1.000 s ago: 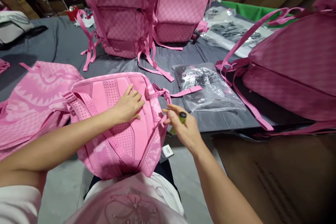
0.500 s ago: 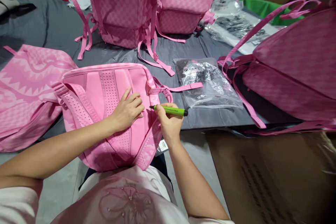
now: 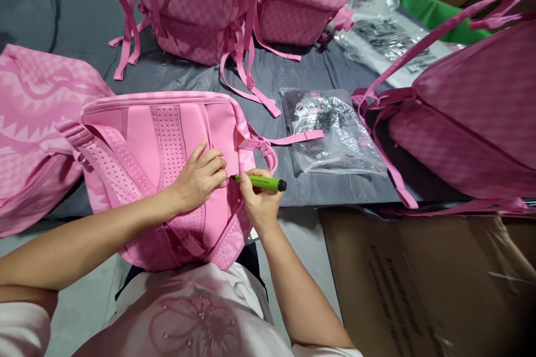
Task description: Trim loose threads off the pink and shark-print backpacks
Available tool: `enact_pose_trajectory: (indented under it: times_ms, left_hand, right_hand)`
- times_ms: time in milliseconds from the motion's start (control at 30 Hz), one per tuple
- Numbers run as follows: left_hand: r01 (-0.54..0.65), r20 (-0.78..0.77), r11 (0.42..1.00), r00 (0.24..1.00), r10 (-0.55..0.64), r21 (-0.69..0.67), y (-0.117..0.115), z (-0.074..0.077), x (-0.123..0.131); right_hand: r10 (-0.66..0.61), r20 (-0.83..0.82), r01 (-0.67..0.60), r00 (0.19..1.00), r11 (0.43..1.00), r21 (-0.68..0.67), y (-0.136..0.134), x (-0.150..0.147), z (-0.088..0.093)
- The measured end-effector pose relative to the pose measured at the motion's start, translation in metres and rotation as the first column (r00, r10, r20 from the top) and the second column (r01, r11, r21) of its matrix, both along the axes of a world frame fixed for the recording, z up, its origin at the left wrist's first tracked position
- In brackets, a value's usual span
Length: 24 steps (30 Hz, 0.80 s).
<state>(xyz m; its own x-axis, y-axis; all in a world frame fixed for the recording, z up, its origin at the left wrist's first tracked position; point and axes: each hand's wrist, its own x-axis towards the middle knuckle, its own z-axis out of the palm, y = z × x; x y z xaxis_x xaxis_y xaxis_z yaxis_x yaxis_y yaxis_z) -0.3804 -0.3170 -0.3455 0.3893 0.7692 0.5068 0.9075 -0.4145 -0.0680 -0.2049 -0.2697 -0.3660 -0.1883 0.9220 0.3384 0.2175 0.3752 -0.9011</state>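
Observation:
A pink backpack (image 3: pixel 139 122) lies back panel up across my lap and the table edge, its padded straps showing. My left hand (image 3: pixel 201 177) rests on the panel with its fingers laid out over the pink padding. In my right hand (image 3: pixel 261 201) is a green marker pen (image 3: pixel 268 182), held in a pinch between thumb and fingers. The pen's dark tip points left, close beside the left fingertips; I cannot tell whether it touches the fabric. A buckled side strap (image 3: pixel 293 138) trails from the backpack's right side onto the table.
Pink checkered backpacks (image 3: pixel 201 11) stand at the back, and another backpack (image 3: pixel 473 106) leans at right. A shark-mouth patterned bag (image 3: pixel 37 134) lies at left. A clear plastic packet (image 3: pixel 335 134) sits on the dark-covered table (image 3: pixel 75 17). Below right is a cardboard box (image 3: pixel 397 279).
My right hand has brought the marker pen left, from the backpack's right edge to beside my left fingertips. The view has shifted a little; my left hand stays on the panel.

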Motion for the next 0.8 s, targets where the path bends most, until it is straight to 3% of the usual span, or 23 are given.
enact_pose_trajectory:
  times_ms: [500,800]
  left_hand:
    - [-0.002,0.021,0.999,1.000,0.003,-0.040,0.001,-0.005,-0.003]
    - [-0.010,0.030,0.999,1.000,0.010,-0.031,0.002,-0.007,-0.004]
  right_hand:
    - [0.114,0.170,-0.118,0.979,0.993,0.012,0.006,0.003,0.010]
    - [0.088,0.230,-0.108,0.969,0.991,0.076,0.007,0.000,0.013]
